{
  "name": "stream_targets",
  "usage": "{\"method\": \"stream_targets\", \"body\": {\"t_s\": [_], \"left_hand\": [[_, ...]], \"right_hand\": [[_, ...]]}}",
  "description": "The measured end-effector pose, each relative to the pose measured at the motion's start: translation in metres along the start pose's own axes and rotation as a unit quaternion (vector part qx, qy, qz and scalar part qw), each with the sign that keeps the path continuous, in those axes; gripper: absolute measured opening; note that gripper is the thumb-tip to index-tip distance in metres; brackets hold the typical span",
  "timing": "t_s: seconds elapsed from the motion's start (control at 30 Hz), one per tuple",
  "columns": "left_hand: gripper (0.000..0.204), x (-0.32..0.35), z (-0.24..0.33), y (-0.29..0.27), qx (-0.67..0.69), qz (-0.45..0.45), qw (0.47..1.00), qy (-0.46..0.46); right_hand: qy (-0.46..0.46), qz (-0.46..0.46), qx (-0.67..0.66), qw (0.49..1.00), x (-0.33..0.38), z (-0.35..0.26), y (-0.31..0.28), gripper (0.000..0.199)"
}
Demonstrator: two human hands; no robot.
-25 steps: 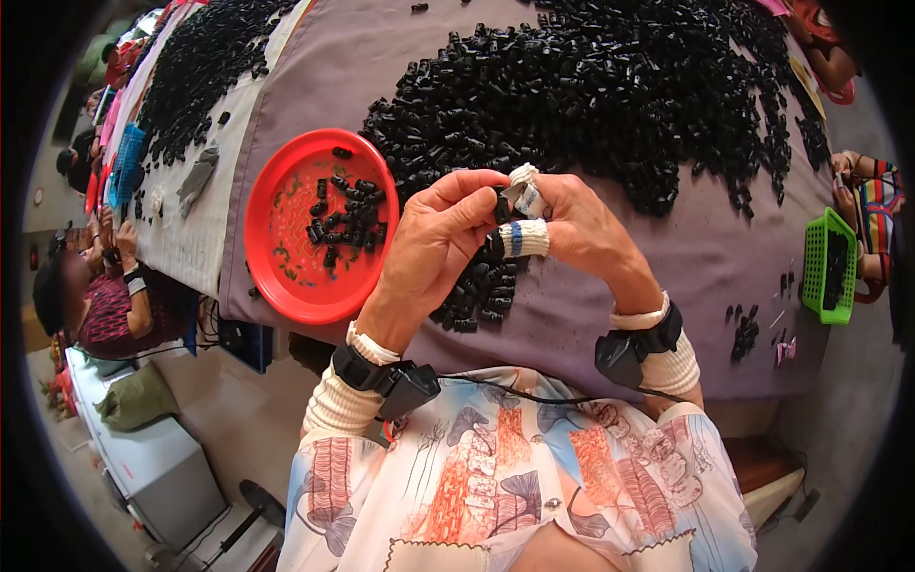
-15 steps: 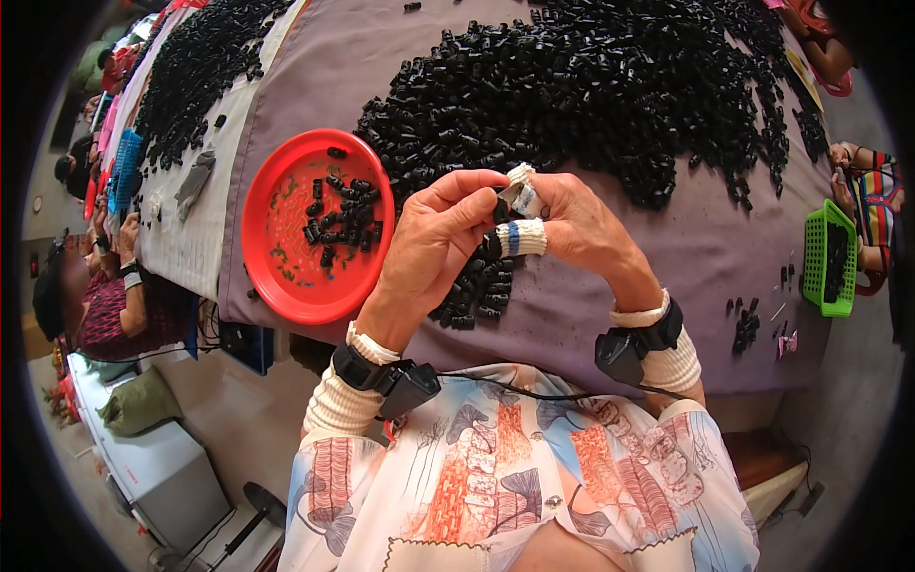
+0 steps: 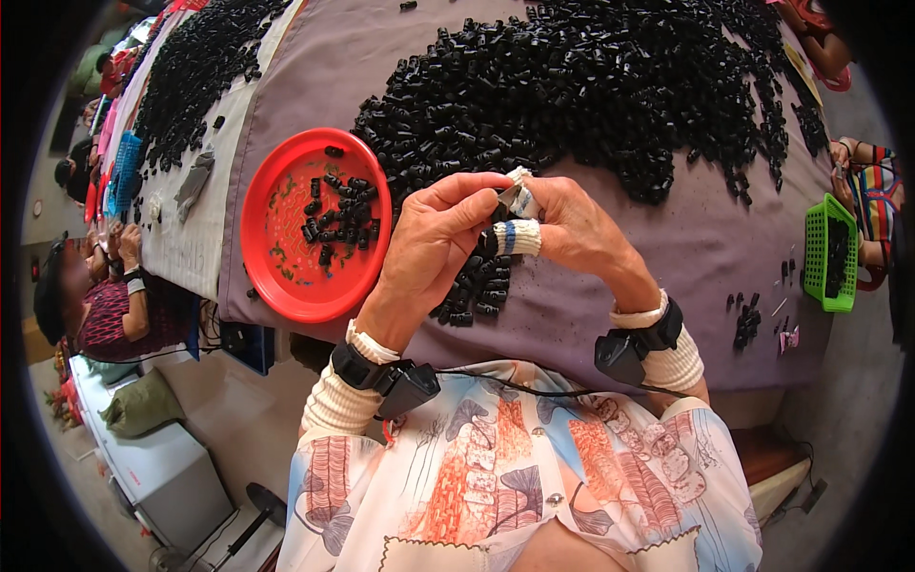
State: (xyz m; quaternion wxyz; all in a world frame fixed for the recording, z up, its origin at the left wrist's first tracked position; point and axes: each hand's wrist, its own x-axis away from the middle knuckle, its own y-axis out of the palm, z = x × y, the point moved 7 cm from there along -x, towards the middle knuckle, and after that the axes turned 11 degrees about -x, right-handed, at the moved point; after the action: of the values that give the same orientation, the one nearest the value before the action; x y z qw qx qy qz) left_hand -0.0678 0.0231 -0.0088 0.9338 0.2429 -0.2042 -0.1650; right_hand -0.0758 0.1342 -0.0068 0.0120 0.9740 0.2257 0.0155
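Small black plastic piece (image 3: 502, 202) sits pinched between the fingertips of the left hand (image 3: 434, 238) and the right hand (image 3: 572, 229), both clenched on it above the table's near edge. Taped fingers (image 3: 517, 236) show on the right hand. Below lies a purple cloth (image 3: 686, 257); left, a red plate (image 3: 272, 257) with black pieces; beyond, a black pile (image 3: 591, 86); far right, a green basket (image 3: 824, 253).

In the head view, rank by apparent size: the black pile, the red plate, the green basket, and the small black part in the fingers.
1. Black pile, largest by far.
2. Red plate.
3. Green basket, though it sits at the bent rim, so its look is unsure.
4. Black part, pinched between the hands, smallest.
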Motion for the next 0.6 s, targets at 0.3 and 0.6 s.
{"method": "stream_targets", "body": {"t_s": [0.3, 0.6], "left_hand": [[0.018, 0.0009, -0.001, 0.0022, -0.012, 0.007, 1.0, 0.008], [0.019, 0.0013, -0.005, 0.0049, -0.018, 0.004, 1.0, 0.008]], "right_hand": [[0.012, 0.003, 0.002, 1.0, 0.0032, 0.0028, -0.0006, 0.035], [0.015, -0.002, -0.004, 1.0, 0.007, 0.0077, -0.0025, 0.034]]}}
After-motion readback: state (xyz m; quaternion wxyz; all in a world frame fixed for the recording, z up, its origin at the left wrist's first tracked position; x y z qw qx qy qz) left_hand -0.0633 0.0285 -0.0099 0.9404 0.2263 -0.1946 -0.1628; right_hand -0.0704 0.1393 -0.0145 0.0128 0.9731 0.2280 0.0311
